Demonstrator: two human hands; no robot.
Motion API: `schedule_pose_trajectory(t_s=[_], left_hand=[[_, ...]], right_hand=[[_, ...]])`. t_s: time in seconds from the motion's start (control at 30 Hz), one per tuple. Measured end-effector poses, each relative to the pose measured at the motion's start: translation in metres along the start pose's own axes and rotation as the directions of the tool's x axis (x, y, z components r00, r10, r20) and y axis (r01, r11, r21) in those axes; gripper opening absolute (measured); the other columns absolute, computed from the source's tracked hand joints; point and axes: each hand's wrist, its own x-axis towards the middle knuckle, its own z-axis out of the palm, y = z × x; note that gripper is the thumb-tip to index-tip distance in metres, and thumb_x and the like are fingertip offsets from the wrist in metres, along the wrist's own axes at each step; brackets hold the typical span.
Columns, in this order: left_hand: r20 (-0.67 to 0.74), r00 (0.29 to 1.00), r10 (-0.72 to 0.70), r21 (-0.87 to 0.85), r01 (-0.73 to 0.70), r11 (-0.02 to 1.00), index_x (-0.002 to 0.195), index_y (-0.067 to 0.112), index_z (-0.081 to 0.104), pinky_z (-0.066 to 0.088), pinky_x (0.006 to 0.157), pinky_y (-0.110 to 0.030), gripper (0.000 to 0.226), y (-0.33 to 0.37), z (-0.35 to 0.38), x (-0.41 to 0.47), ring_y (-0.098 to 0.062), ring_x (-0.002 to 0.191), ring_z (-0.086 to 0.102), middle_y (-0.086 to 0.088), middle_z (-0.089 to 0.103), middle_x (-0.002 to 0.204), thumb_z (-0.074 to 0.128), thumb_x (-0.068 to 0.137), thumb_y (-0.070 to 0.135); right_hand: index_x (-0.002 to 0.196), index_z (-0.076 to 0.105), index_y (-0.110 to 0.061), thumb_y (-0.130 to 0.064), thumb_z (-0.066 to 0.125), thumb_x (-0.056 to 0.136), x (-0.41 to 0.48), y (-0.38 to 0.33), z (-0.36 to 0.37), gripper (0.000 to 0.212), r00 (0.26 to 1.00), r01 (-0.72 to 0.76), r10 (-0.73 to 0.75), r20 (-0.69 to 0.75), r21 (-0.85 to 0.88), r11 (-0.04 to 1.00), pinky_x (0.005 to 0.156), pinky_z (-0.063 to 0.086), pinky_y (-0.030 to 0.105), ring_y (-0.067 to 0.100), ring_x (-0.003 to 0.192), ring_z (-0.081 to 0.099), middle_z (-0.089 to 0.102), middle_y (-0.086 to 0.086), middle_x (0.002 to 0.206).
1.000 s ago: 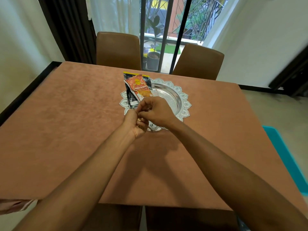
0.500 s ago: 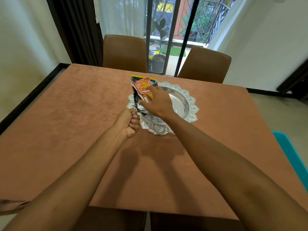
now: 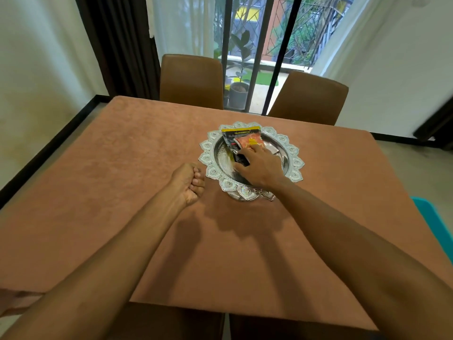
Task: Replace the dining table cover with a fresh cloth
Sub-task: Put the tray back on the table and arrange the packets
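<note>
A: Right hand [image 3: 259, 168], fingers [image 3: 253, 149] first. What do they do?
B: Straight, laid flat on the orange pkt [image 3: 250, 141]. The thumb lies by the near end of the black pkt [image 3: 234, 141]. Nothing curls round either pkt; the hand just presses on top.
A: And the pkts sit where?
B: Inside the silver tray [image 3: 208, 153] w/ the scalloped rim, the orange one overlapping the black. A pale pkt [image 3: 272, 149] peeks out at the hand's 2 o'clock.
A: Left hand [image 3: 187, 182]?
B: Fingers [image 3: 197, 179] clenched to a fist, nothing seen in them. It sits at the tray's 8 o'clock, just beside the rim, not touching it. Can't tell if it rests on the cloth.
A: The table cover [image 3: 122, 180]?
B: Brown, spread flat over the whole dining table, under the tray & both forearms. The tray stands on it toward 12 o'clock from the person.
A: Round the table?
B: Two brown chairs on the far side, at 11 [image 3: 191, 79] & 1 o'clock [image 3: 308, 99], w/ a potted plant [image 3: 239, 92] behind the glass between them. A teal thing [image 3: 438, 224] sits off the edge at 3 o'clock. A pinkish fabric [image 3: 14, 300] shows at 8 o'clock; can't tell what it is.
</note>
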Motion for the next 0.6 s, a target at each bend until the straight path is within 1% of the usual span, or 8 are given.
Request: schedule_pose_trajectory(t_s=[0.07,0.13,0.23,0.3,0.4,0.47,0.53,0.6], left_hand=[[-0.002,1.0,-0.003,0.036,0.003,0.999,0.06,0.023,0.035,0.013,0.027,-0.008,0.035,-0.004,0.0,-0.002,-0.001,0.027,0.021,0.009,0.032,0.043,0.033,0.092,0.01],[-0.01,1.0,0.003,0.076,-0.002,0.997,0.06,0.023,0.036,0.013,0.027,-0.008,0.039,-0.007,-0.002,-0.004,-0.002,0.027,0.022,0.009,0.033,0.042,0.035,0.099,0.018],[-0.046,0.996,0.081,0.179,-0.071,0.981,0.06,0.022,0.037,0.014,0.03,-0.008,0.04,-0.008,-0.008,-0.013,-0.002,0.028,0.024,0.009,0.035,0.043,0.037,0.1,0.024],[-0.058,0.984,0.168,0.296,-0.143,0.944,0.061,0.021,0.039,0.016,0.035,-0.009,0.04,-0.012,-0.015,-0.02,-0.004,0.03,0.025,0.007,0.038,0.046,0.04,0.1,0.028],[-0.016,0.939,0.344,0.47,-0.297,0.831,0.059,0.019,0.041,0.018,0.042,-0.014,0.045,-0.028,-0.031,-0.029,-0.008,0.033,0.027,0.001,0.042,0.05,0.043,0.101,0.036],[0.019,0.916,0.4,0.528,-0.349,0.774,0.057,0.02,0.041,0.018,0.043,-0.017,0.049,-0.042,-0.049,-0.035,-0.011,0.035,0.027,0.0,0.041,0.05,0.043,0.102,0.037],[0.041,0.892,0.449,0.595,-0.383,0.707,0.049,0.023,0.041,0.02,0.044,-0.021,0.056,-0.055,-0.073,-0.044,-0.015,0.037,0.029,0.002,0.041,0.046,0.041,0.102,0.039],[0.126,0.832,0.541,0.76,-0.431,0.486,0.042,0.016,0.045,0.028,0.045,-0.029,0.063,-0.067,-0.107,-0.059,-0.022,0.04,0.04,0.002,0.044,0.042,0.038,0.1,0.042]], right_hand=[[0.139,0.052,-0.04,-0.081,0.031,0.081,-0.001,0.002,-0.007,0.073,0.999,0.002,-0.005,0.048,0.058,0.998,0.102,0.046,0.057,0.032,0.132,0.048,0.052,0.003,0.144],[0.14,0.054,-0.037,-0.078,0.037,0.084,-0.003,0.0,-0.014,0.072,1.0,-0.011,0.014,-0.019,0.148,0.989,0.101,0.047,0.054,0.03,0.13,0.052,0.053,0.004,0.145],[0.128,0.066,-0.025,-0.048,0.062,0.092,-0.024,-0.023,-0.026,0.043,0.967,-0.006,0.101,-0.234,0.375,0.927,0.094,0.05,0.039,0.022,0.115,0.061,0.065,0.003,0.129],[0.112,0.073,-0.022,-0.035,0.067,0.092,-0.053,-0.05,-0.027,0.024,0.938,0.006,0.184,-0.294,0.545,0.838,0.088,0.053,0.037,0.015,0.101,0.065,0.072,-0.001,0.111],[0.088,0.074,-0.023,-0.032,0.068,0.091,-0.105,-0.089,-0.012,0.012,0.926,0.023,0.219,-0.309,0.622,0.783,0.074,0.054,0.034,0.008,0.079,0.065,0.071,-0.011,0.086],[0.083,0.073,-0.025,-0.033,0.068,0.091,-0.139,-0.114,0.008,0.012,0.935,-0.032,0.251,-0.251,0.646,0.763,0.068,0.051,0.026,0.003,0.071,0.064,0.069,-0.014,0.078],[0.079,0.073,-0.023,-0.032,0.069,0.089,-0.167,-0.133,0.032,0.014,0.939,-0.097,0.291,-0.183,0.672,0.734,0.065,0.05,0.026,0.004,0.066,0.063,0.07,-0.013,0.073],[0.077,0.072,-0.018,-0.032,0.07,0.088,-0.192,-0.149,0.055,0.018,0.948,-0.183,0.306,-0.084,0.642,0.744,0.062,0.043,0.028,0.009,0.066,0.063,0.071,-0.006,0.072]])
